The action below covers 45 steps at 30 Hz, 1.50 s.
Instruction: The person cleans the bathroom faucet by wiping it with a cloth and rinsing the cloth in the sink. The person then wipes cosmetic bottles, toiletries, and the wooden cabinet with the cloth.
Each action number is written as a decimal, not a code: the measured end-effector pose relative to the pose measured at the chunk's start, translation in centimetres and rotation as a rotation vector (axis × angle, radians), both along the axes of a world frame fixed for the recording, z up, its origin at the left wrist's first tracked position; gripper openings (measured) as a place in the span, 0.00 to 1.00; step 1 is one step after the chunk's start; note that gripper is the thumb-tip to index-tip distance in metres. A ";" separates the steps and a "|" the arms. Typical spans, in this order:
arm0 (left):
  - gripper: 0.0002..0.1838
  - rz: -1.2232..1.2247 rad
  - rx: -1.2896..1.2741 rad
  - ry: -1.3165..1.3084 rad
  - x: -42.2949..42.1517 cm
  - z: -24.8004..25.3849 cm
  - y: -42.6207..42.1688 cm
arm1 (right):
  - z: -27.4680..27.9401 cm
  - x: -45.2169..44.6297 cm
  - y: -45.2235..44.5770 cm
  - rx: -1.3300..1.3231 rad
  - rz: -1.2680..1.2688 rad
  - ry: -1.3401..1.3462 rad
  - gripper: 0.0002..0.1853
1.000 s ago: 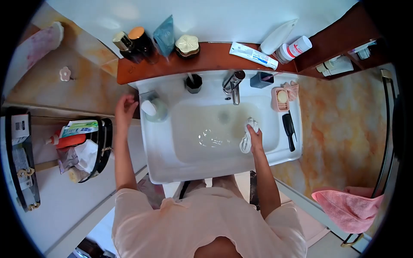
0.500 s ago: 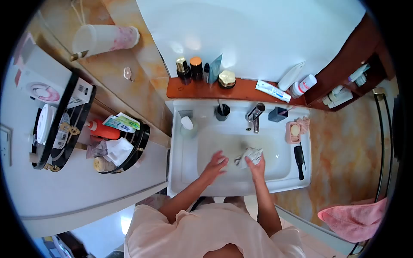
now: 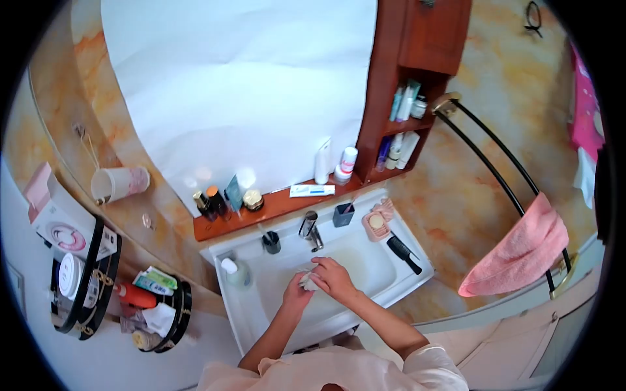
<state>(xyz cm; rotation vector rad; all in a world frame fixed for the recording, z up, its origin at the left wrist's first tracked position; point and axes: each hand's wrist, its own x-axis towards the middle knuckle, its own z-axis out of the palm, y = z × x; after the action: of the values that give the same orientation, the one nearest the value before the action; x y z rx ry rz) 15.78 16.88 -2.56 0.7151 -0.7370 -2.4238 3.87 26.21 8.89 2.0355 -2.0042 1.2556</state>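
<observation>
The left hand [image 3: 298, 292] and right hand [image 3: 335, 279] gripped a crumpled white cloth [image 3: 308, 281] in curled fingers. Beneath lay a glossy, rounded basin [image 3: 369, 268]

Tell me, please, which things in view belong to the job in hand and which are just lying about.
Likely in the job:
- white cloth, between left hand and right hand
- sink beneath
- tap, perhaps

Apparently just lying about:
- black comb
- white-and-blue tube
- pink towel
- soap in its dish

The person wears a pale pink, loose top [image 3: 332, 370] with short, slightly shiny sleeves [image 3: 435, 365].
</observation>
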 end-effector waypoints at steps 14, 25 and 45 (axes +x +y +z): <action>0.13 0.162 -0.764 0.120 -6.9 13.0 1.3 | -3.6 1.5 -1.9 -0.137 -0.235 -1.690 0.21; 0.13 -0.216 -1.005 -0.119 -8.0 11.0 -0.7 | -4.9 -2.3 -0.7 0.559 0.127 -1.697 0.23; 0.11 -0.233 -1.158 0.006 -6.7 14.1 -1.9 | -4.8 -5.9 -2.7 0.928 0.685 -1.793 0.18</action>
<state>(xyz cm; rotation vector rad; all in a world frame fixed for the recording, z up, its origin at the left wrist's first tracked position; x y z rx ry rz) 9.05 14.96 11.51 0.1319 -2.0082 -1.6852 -2.06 23.50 4.08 1.8608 -2.6287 3.9505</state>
